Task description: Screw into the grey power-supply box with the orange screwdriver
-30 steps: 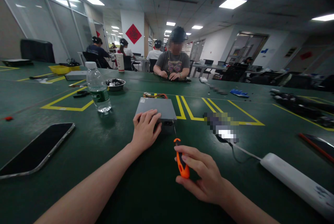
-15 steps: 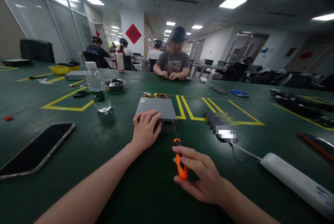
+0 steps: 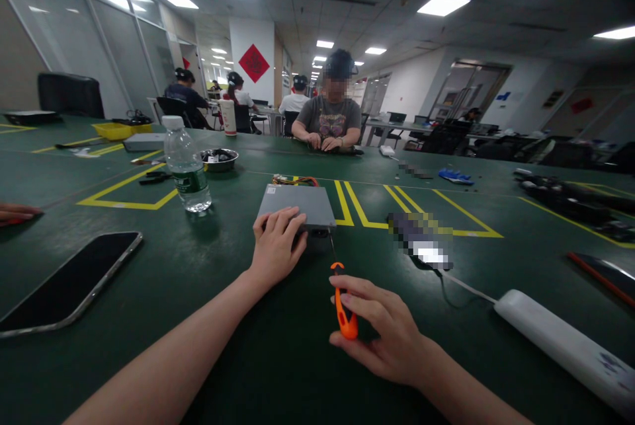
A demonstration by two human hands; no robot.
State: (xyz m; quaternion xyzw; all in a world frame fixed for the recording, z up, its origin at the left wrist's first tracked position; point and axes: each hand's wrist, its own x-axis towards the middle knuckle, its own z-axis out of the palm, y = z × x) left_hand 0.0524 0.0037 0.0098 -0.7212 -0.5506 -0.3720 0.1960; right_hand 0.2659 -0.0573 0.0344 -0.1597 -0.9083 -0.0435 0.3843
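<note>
A grey metal computer power supply [image 3: 297, 201] lies on the green table, with a bundle of coloured wires [image 3: 296, 180] at its far side. My left hand [image 3: 280, 243] grips its near left part, fingers over the top and thumb at the front face. In my right hand [image 3: 380, 326] is an orange and black screwdriver [image 3: 346, 316], pinched by the handle between thumb and fingers. Its thin shaft points away from me, and the tip meets the front right corner of the power supply. Whether the tip sits in a screw is too small to tell.
A water bottle [image 3: 186, 167] stands left of the power supply, near a metal bowl [image 3: 221, 159]. A phone [image 3: 69, 283] lies at left, a white power strip [image 3: 565, 346] at right. Another person's hand [image 3: 17, 213] rests at the left edge. A person [image 3: 330, 117] sits opposite.
The screwdriver handle has turned slightly in my right hand, whose fingers shifted a little. Another person's hand has come in at the left edge, over the small red object. My left hand stays put.
</note>
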